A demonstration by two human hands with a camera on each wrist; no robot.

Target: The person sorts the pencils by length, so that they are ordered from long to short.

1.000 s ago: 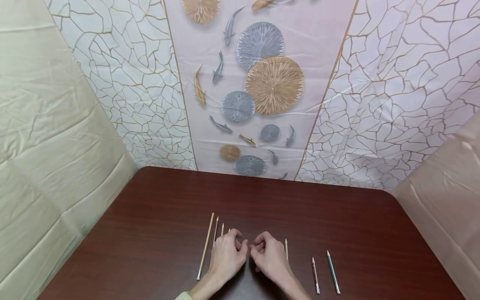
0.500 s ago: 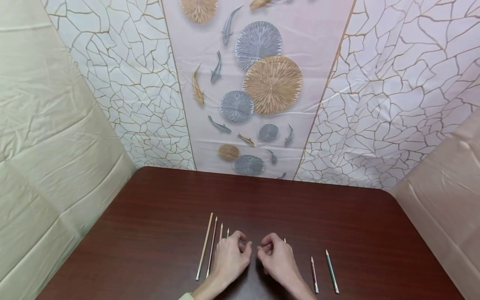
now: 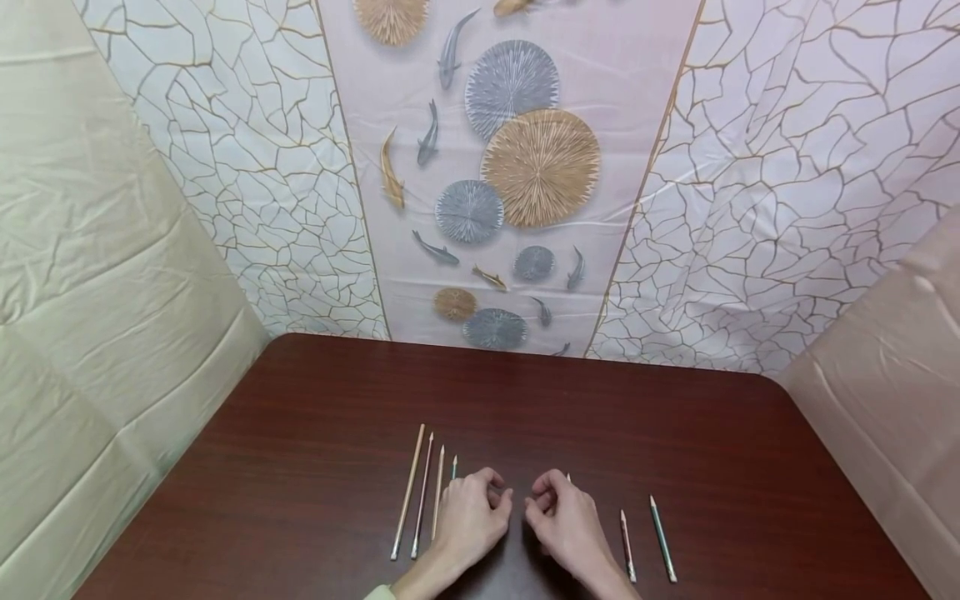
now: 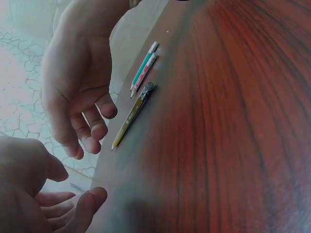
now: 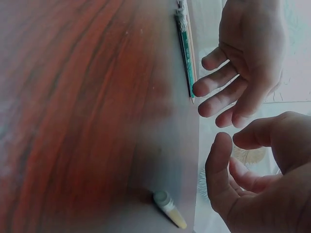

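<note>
Both hands hover over the dark table with loosely curled fingers and hold nothing. Fingertips of the left hand [image 3: 474,512] face those of the right hand [image 3: 567,521] across a small gap. Left of the left hand lie a long tan pencil [image 3: 408,492], a dark red pencil [image 3: 423,496] and a tan pencil [image 3: 438,487]. A green pencil [image 3: 454,467] is mostly hidden behind that hand; its shaft shows in the right wrist view. The yellow pencil [image 4: 130,120] lies by the right hand, which covers most of it in the head view.
Farther right on the brown table [image 3: 337,392] lie a short pink pencil [image 3: 627,546] and a teal pencil [image 3: 663,539]. Patterned cloth [image 3: 480,275] hangs along the back edge. Plain beige cloth hangs at the left [image 3: 112,292] and right sides.
Both hands have shifted a little to the right, and the gap between them has widened slightly. More of the left-hand pencils now shows. The pencils lie where they were.
</note>
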